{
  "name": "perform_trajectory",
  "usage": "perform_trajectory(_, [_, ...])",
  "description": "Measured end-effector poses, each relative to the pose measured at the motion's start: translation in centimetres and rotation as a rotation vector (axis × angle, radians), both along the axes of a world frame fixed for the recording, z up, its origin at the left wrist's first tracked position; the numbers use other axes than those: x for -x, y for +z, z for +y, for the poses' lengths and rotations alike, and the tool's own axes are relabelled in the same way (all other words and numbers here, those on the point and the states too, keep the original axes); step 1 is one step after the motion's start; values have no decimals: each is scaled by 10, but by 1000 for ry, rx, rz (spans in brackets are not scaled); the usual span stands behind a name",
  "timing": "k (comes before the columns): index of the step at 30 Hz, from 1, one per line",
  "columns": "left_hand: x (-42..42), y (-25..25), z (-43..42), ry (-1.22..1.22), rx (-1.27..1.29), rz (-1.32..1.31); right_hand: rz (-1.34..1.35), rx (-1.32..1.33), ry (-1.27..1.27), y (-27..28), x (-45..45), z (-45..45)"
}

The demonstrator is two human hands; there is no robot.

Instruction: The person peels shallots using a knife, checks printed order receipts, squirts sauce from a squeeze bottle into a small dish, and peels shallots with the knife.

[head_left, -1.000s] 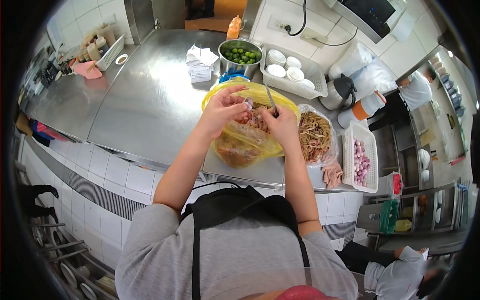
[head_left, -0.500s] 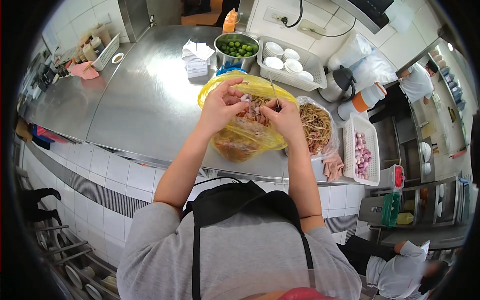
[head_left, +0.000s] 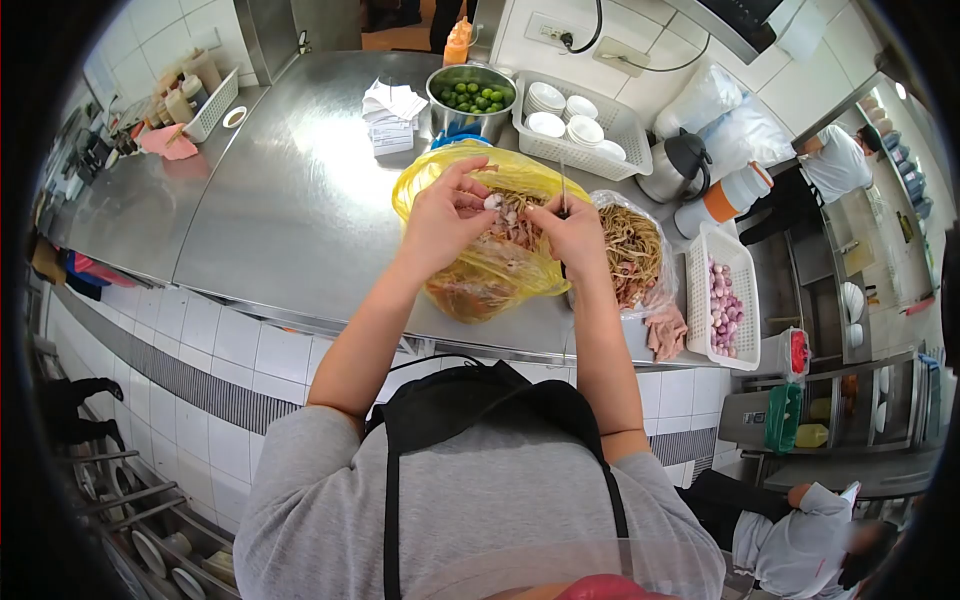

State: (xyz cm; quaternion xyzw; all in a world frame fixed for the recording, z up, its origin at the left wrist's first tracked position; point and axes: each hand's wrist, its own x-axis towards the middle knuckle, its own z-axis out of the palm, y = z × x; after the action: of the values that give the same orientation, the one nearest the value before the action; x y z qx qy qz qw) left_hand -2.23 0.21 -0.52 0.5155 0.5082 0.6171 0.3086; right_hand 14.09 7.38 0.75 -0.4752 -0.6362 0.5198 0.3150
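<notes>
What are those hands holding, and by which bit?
The left grip pinches what looks like a pale shallot by one side. The right grip holds a knife by its dark handle.

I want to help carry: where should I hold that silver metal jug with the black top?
Probably by the black curved handle, reaching from the right: it loops out from that side of the silver metal jug.
</notes>
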Motion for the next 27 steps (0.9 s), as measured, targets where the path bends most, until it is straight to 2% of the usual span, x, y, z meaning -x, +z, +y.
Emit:
perform_trajectory(2, [-2,4,-2,9,-1,19,194,-210,163,7,4,-12])
perform_trajectory(3, [-3,6,-3,17,-2,37,195,-210,160,11,6,-15])
perform_trajectory(5, [-7,7,-4,8,-13,37,327,55,105,16,11,-20])
perform_trajectory(8, [-14,11,-4,-31,-9,3,227,-22,126,3,12,-13])
perform_trajectory(11, [-16,15,-3,-76,21,-52,221,-38,18,17,-5,-22])
perform_trajectory(12, [-11,14,-1,5,-62,234,74,-336,-92,5,-15,-16])
perform_trajectory(13, [-7,14,1,91,-155,517,65,-404,-166,0,-32,-9])
perform_trajectory(14, [-4,18,2,66,-153,514,54,-472,-232,-1,-55,-5])
perform_trajectory(15, [-1,23,4,160,-76,689,-17,-550,-329,15,-78,-9])
perform_trajectory(16, [1,25,6,256,2,865,-198,-657,-460,26,-105,-6])
perform_trajectory(18, [7,20,15,281,-58,884,-454,-721,-731,41,-156,5])
perform_trajectory(19, [8,17,19,320,-117,899,-754,-769,-833,45,-189,14])
perform_trajectory(20, [9,18,21,357,-205,959,-775,-1006,-908,47,-213,19])
perform_trajectory(21, [7,21,21,338,-209,958,-787,-996,-921,45,-233,16])
perform_trajectory(23, [2,30,17,384,27,884,-755,-735,-960,41,-259,12])
perform_trajectory(25, [-14,41,15,375,27,853,-450,-589,-867,15,-258,6])
perform_trajectory(27, [-56,53,14,288,-324,599,-160,-330,-760,-8,-242,-4])
